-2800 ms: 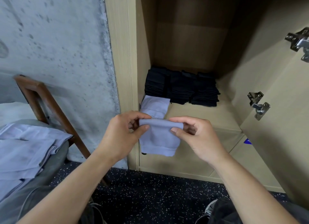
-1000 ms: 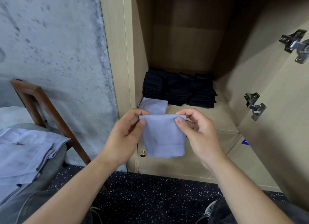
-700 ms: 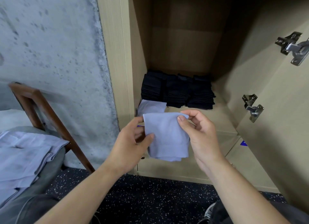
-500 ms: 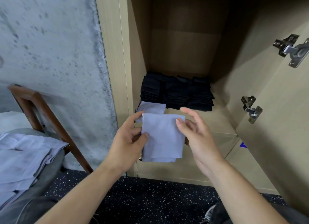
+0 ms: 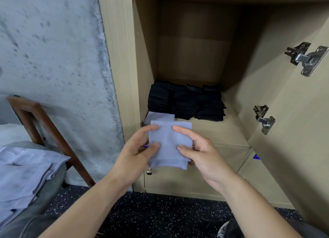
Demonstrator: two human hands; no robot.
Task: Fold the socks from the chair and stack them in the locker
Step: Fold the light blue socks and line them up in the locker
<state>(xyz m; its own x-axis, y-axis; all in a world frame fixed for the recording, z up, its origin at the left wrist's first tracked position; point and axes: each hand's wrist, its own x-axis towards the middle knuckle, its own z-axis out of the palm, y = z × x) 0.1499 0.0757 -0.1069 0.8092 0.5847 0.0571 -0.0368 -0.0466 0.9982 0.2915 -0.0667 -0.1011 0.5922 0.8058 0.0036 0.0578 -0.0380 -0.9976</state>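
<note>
Pinching the folded sock [image 5: 170, 145] flat between left hand [image 5: 137, 156] and right hand [image 5: 199, 154] (thumbs on top), we keep its fold intact before the locker [image 5: 219, 132], near the stack [image 5: 159, 116]

No readable text, labels or numbers.

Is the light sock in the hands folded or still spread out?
Folded: the sock is a compact square with doubled layers at its lower edge, held between left hand and right hand.
</note>
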